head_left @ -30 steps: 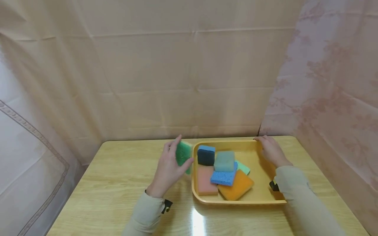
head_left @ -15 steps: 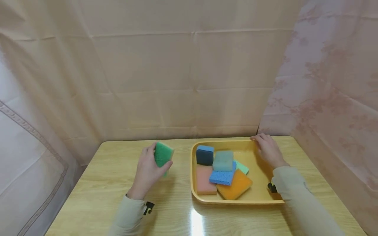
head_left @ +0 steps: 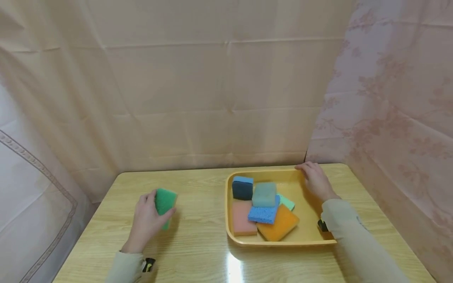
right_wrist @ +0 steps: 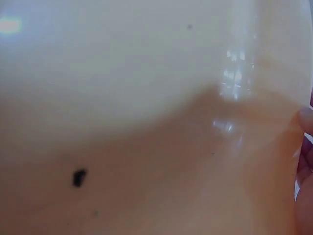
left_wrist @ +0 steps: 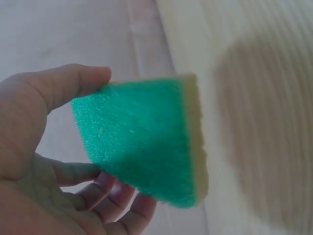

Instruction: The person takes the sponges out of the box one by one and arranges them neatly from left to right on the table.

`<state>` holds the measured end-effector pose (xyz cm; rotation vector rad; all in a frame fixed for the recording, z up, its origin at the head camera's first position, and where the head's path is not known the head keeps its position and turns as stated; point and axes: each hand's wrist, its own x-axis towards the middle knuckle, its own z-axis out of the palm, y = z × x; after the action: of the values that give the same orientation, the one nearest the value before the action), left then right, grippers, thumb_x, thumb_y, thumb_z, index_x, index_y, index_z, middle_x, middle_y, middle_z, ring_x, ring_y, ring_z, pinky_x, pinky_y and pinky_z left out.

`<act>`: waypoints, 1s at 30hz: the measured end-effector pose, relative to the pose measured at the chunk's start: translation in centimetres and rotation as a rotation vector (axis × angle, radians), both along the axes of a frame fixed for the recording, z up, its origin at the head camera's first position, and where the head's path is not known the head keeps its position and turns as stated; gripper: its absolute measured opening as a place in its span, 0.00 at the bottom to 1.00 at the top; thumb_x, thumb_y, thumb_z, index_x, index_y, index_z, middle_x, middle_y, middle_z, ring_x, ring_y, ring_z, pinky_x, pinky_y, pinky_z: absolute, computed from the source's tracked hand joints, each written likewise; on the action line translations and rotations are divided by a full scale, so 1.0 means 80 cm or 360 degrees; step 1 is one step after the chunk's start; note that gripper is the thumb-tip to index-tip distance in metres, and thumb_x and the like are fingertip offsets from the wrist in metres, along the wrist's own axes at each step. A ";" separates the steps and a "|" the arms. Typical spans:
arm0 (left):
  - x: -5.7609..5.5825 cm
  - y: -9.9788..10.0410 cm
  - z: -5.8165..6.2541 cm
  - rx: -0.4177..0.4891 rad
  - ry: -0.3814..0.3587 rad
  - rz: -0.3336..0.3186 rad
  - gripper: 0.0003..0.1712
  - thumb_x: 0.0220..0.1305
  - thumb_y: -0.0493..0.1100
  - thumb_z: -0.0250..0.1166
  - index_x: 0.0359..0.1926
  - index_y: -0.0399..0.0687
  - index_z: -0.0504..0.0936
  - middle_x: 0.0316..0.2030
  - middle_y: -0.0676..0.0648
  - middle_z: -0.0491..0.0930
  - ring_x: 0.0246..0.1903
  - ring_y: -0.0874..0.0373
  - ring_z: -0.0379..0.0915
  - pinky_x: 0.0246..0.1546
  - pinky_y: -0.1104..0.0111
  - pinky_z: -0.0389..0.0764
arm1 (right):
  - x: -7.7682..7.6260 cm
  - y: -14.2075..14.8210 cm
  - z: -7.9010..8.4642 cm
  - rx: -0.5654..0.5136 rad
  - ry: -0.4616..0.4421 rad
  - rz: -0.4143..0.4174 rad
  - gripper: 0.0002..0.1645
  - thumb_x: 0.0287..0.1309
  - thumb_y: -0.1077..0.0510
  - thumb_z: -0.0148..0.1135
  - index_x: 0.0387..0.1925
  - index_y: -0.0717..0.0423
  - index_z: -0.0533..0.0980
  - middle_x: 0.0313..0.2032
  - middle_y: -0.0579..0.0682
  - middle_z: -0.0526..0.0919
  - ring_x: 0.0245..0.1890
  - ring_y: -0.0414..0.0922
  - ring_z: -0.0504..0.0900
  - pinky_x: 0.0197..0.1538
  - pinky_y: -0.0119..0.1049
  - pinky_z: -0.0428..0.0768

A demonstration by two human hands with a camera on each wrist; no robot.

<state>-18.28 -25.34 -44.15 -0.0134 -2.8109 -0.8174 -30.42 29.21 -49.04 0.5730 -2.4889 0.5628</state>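
Note:
My left hand pinches a sponge by its edges, over the left part of the table. In the left wrist view the sponge shows a green scouring face and a pale yellow foam edge, with the thumb on one side and curled fingers on the other. On the right, my right hand grips the far right rim of a yellow tray. In the right wrist view the thumb lies inside the tray wall and the fingers show beyond it.
Several sponges lie in the tray's left half: a dark one with a blue top, a pink one, a grey-green one on a blue one, an orange one and a mint one. A curtain hangs behind the table.
My left hand has carried the green sponge leftward and nearer to me, from beside the tray's left rim to the table's left part. My right hand has stayed on the tray rim.

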 end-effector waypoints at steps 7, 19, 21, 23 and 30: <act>-0.016 -0.048 -0.018 -0.0112 0.0042 0.0029 0.50 0.60 0.51 0.74 0.65 0.15 0.63 0.50 0.19 0.70 0.46 0.28 0.71 0.41 0.42 0.78 | 0.002 0.008 0.004 -0.0046 -0.0034 -0.0061 0.16 0.60 0.80 0.56 0.46 0.67 0.82 0.42 0.62 0.81 0.44 0.63 0.76 0.52 0.59 0.73; -0.025 -0.101 -0.045 -0.0236 -0.0069 0.0095 0.48 0.61 0.53 0.71 0.61 0.12 0.65 0.44 0.18 0.74 0.38 0.32 0.74 0.33 0.46 0.78 | 0.000 0.005 0.002 -0.0067 -0.0024 -0.0061 0.14 0.62 0.78 0.56 0.44 0.67 0.82 0.40 0.62 0.81 0.43 0.63 0.75 0.52 0.59 0.72; -0.026 -0.109 -0.047 -0.0254 -0.0080 0.0102 0.47 0.61 0.53 0.71 0.61 0.13 0.66 0.42 0.20 0.74 0.36 0.34 0.74 0.31 0.48 0.78 | 0.000 0.003 0.002 -0.0069 -0.0052 -0.0068 0.14 0.62 0.78 0.56 0.45 0.67 0.82 0.41 0.62 0.81 0.44 0.64 0.75 0.52 0.59 0.72; -0.028 -0.118 -0.049 -0.0271 -0.0082 0.0101 0.47 0.61 0.53 0.71 0.60 0.13 0.67 0.40 0.21 0.75 0.34 0.36 0.74 0.30 0.50 0.77 | 0.000 0.001 0.002 -0.0070 -0.0082 -0.0072 0.14 0.63 0.78 0.56 0.45 0.67 0.82 0.41 0.62 0.81 0.44 0.64 0.75 0.53 0.59 0.72; -0.037 -0.136 -0.050 -0.0293 -0.0124 0.0102 0.45 0.64 0.54 0.68 0.60 0.14 0.67 0.40 0.22 0.76 0.35 0.34 0.75 0.32 0.47 0.78 | 0.000 -0.001 0.001 -0.0044 -0.0137 -0.0069 0.14 0.64 0.77 0.55 0.46 0.67 0.82 0.42 0.63 0.81 0.46 0.64 0.76 0.55 0.60 0.72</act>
<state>-21.21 -36.22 -48.17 0.0812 -2.9332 -0.5545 -30.38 29.09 -48.96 0.4926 -2.5638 0.6165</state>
